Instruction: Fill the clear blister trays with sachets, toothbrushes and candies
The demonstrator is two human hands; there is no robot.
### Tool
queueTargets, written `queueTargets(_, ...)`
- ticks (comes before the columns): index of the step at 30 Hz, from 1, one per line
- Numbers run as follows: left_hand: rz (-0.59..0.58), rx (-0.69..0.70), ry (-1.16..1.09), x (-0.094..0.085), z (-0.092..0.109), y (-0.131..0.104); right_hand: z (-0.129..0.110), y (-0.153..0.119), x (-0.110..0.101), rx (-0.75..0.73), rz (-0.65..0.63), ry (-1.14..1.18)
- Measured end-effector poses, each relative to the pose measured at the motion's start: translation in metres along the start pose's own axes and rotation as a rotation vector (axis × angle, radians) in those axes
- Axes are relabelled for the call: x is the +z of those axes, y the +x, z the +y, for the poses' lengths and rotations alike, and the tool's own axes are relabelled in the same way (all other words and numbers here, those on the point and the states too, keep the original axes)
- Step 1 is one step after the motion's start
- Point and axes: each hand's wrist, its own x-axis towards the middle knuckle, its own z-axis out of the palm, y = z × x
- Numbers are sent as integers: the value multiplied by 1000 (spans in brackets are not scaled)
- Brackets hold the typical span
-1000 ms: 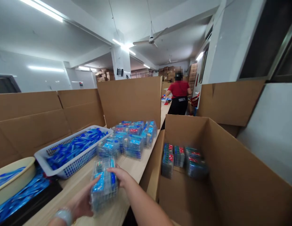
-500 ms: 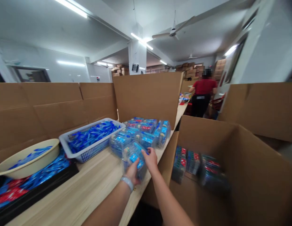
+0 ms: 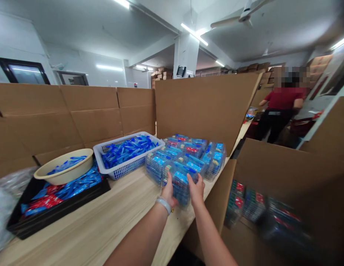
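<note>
A stack of clear plastic blister packs [image 3: 181, 186] with blue cards stands at the near side of a group of similar stacks [image 3: 192, 149] on the wooden table. My left hand [image 3: 168, 193] is pressed to its left side, thumb up along the face. On the opposite side my right hand [image 3: 196, 189] grips it, fingers bent at the upper right edge. Both hands clasp the stack between them. Blue cards show through the plastic in most of the group, and red ones in a few at the back.
Left of the stacks are a white basket [image 3: 127, 168] of blue pieces and a cream basin [image 3: 63, 177] over a black tray [image 3: 63, 212] of blue and red packets. An open carton [image 3: 274, 162] at right holds more packs [image 3: 253, 205]. A person in red [image 3: 284, 99] stands beyond.
The tilted stack now sits upright against the others, with my hands on its two sides. My right hand has shifted from its top to its right side. The view has turned left.
</note>
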Motion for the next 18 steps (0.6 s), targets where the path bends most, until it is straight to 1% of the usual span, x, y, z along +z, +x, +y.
queueTargets(3, -50, 25, -37, 0, 5, 7, 5, 0, 2, 13, -43, -10)
queueTargets(5, -20, 42, -48, 1, 6, 10, 7, 1, 2, 5, -44, -19)
queueTargets(8, 79, 78, -63, 0, 5, 13, 10, 3, 3, -15, -48, -49)
queueTargets(11, 176, 149, -89, -1, 1, 20, 13, 0, 5, -35, -36, -73)
queueTargets(14, 322, 211, -117, -3, -4, 29, 16, -5, 9, -71, -18, -82)
queueTargets(16, 403, 215, -115, -4, -6, 33, 16, -9, 10, -68, -14, -80)
queueTargets(18, 416, 214, -102, -6, -7, 34, 15, -14, 11, -43, -12, -70)
